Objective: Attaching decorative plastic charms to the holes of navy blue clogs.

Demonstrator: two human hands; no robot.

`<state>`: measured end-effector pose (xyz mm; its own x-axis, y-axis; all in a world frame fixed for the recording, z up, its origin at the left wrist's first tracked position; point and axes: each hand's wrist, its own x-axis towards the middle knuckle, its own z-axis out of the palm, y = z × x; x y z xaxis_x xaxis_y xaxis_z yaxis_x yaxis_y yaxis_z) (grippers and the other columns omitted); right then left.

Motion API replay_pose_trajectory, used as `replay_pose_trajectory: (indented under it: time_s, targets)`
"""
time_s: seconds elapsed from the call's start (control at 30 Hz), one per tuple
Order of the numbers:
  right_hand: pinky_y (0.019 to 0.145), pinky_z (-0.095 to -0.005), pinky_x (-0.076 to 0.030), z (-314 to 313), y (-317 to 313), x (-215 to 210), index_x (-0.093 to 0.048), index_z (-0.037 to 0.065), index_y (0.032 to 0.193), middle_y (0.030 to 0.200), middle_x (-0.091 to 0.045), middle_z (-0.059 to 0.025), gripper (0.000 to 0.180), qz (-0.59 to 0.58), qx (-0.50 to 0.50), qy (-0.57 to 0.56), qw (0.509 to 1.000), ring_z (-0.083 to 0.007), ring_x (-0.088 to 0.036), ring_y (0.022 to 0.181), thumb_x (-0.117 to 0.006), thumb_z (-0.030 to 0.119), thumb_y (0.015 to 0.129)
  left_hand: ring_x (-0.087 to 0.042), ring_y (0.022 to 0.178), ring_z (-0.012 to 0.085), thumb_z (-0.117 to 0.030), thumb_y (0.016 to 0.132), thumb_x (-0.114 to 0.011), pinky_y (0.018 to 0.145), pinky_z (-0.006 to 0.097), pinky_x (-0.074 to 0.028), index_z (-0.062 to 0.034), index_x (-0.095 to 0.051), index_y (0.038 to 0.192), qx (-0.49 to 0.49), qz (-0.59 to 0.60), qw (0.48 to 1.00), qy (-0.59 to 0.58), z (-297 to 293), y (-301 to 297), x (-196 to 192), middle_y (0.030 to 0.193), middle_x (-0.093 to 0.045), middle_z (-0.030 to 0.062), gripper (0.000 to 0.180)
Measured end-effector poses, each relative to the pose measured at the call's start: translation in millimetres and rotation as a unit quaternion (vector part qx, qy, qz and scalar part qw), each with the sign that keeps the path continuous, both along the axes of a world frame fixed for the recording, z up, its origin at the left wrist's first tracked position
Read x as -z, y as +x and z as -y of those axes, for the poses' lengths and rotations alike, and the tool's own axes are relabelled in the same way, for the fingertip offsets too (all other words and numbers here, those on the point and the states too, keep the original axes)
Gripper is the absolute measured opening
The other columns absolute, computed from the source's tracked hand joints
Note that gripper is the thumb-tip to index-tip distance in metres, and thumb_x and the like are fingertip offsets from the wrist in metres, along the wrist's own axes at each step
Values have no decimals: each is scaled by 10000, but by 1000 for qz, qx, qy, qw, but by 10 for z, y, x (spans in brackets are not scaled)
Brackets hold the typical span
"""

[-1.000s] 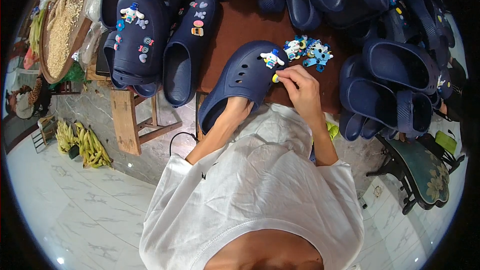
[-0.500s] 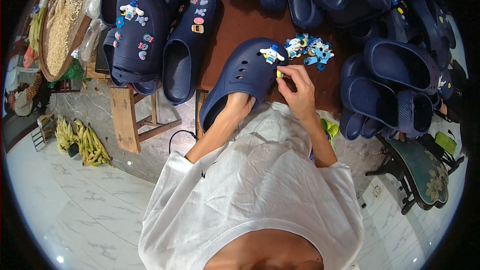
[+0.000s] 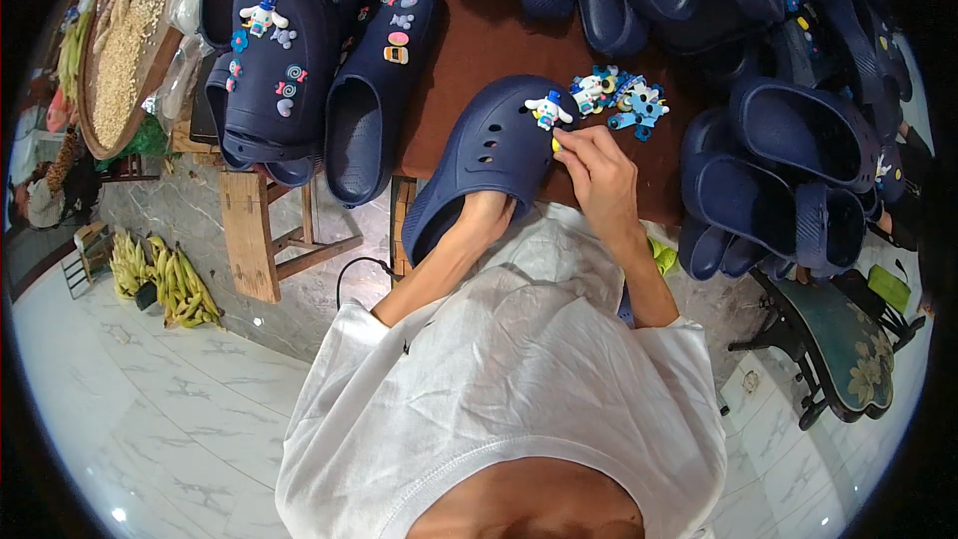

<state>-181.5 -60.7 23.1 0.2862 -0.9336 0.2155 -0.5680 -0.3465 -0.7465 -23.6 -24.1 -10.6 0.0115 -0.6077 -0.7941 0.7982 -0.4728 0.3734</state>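
A navy clog point(image 3: 484, 155) lies on the brown tabletop point(image 3: 479, 40) in front of me. My left hand point(image 3: 486, 215) is tucked inside its opening, holding it. A white and blue charm point(image 3: 546, 110) sits on the clog's top. My right hand point(image 3: 596, 170) pinches a small yellow charm point(image 3: 556, 144) against the clog's right edge. A small pile of blue and white charms point(image 3: 619, 95) lies just beyond my right hand.
Decorated navy clogs point(image 3: 279, 65) lie at the left, plain ones point(image 3: 788, 160) heaped at the right and back. A round tray of grain point(image 3: 120, 50) sits far left. Bananas point(image 3: 165, 279) lie on the tiled floor beside a wooden stool point(image 3: 269, 230); a dark chair point(image 3: 838, 339) stands right.
My right hand has brought the yellow charm down from near the charm pile to the clog's right edge. The clog and my left hand have barely shifted.
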Motion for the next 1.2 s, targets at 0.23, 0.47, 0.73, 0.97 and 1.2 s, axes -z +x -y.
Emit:
replay_pose_trajectory:
  time_s: [0.23,0.47,0.73,0.97,1.2]
  targets:
    - [719,-294,-538,-6,-36,138,-719,14,975,902,-676,-95,178,150,57,133,978,-196,-689,850,-752,12,800,-643,1077,178,-175,1037,-499,909,320,-566,-79,-556,1273,-2,-11,1000,-8,-25,-5,11,1228,-634,73,261]
    - [798,-252,-548,-11,-25,306,-696,-27,971,1019,-662,-73,124,278,68,194,938,-139,-656,918,-726,-10,852,-641,1100,206,-198,1041,-484,953,348,-546,-36,-570,1263,6,2,1000,-10,45,37,-24,1261,-631,104,287]
    - [957,-318,-517,101,-153,476,-404,-66,1359,1224,-568,-151,697,339,75,417,840,-201,-564,1140,-804,78,808,-640,1103,208,-186,1035,-498,956,348,-543,-26,-563,1273,15,13,1000,-12,-25,41,-50,1266,-627,111,294]
    - [983,-340,-499,192,-181,417,-381,-80,1386,1254,-563,-175,750,339,37,450,826,-224,-571,1139,-809,79,791,-639,1106,210,-175,1029,-510,959,348,-540,-18,-556,1283,23,23,999,-13,-79,75,-73,1270,-623,117,302]
    - [936,-337,-519,198,-136,493,-379,-91,1363,1221,-566,-163,762,322,45,427,844,-221,-576,1110,-827,125,785,-638,1109,212,-165,1023,-521,962,348,-537,-9,-550,1292,34,34,999,-18,61,90,-32,1275,-620,123,312]
